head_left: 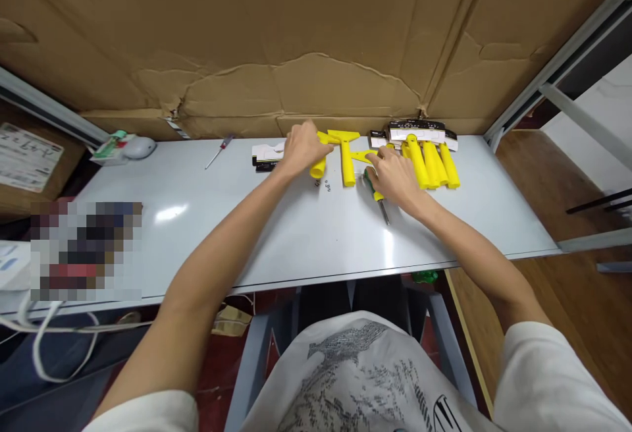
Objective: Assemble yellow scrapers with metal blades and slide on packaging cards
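My left hand (305, 147) is closed around a yellow plastic scraper (318, 168), whose tube handle sticks out below the fingers. Between my hands a second yellow scraper (348, 163) lies on the white table, its wide head toward the back. My right hand (397, 174) is closed on another yellow scraper (363, 155); one corner of its head pokes out left of the fingers, and the hand hides most of the rest. Under that hand, a screwdriver with a green handle (369, 182) points its metal shaft toward me. Small dark screws (326, 186) lie near the middle scraper.
Several yellow scrapers (433, 165) lie at the right with black-and-white packages (419, 132) behind. Another package (266, 155) sits left of my left hand. A second screwdriver (220, 151) and a grey mouse (139, 147) lie further left. Cardboard (296, 89) walls off the table's back.
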`<state>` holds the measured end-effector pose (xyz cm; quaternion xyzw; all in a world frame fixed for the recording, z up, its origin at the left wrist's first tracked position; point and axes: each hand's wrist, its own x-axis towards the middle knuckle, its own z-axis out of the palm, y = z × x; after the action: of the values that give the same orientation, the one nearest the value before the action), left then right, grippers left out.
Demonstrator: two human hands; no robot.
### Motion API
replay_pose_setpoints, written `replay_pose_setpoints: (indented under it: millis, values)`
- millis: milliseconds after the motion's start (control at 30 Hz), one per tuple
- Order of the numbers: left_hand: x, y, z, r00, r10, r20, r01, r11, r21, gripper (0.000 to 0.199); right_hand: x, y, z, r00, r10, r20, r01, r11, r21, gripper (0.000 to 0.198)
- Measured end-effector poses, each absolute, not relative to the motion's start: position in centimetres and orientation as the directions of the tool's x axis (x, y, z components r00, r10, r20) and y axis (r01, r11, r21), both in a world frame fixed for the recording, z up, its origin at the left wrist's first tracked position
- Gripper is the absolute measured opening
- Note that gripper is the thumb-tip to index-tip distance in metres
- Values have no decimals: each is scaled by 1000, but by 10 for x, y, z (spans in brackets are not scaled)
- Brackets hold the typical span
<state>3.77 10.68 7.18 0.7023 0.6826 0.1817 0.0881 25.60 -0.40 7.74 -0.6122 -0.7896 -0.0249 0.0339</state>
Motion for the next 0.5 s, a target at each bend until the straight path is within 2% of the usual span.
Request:
replay_pose_setpoints:
  millis: [100,167,233,300,400,500]
  values:
    - [13,101,86,20,981,194,944,-83,321,41,253,22,83,-327,945,15,945,326,25,42]
    - [-4,84,92,48,974,223,946,-117,303,41,248,36,83,-362,931,-45,931,364,38,37]
    - [-18,55,94,104,956,275,922,-197,335,45,241,44,81,-380,920,-93,921,385,49,34]
    - [-29,21,90,213,942,260,871,-304,385,47,236,47,79,-391,911,-128,914,401,59,33]
    - [-41,-29,75,419,860,291,693,-509,510,37,233,48,79,-401,901,-164,907,416,64,34]
    - [-49,-61,51,501,795,341,616,-605,504,33,233,49,81,-396,897,-198,909,414,55,32]
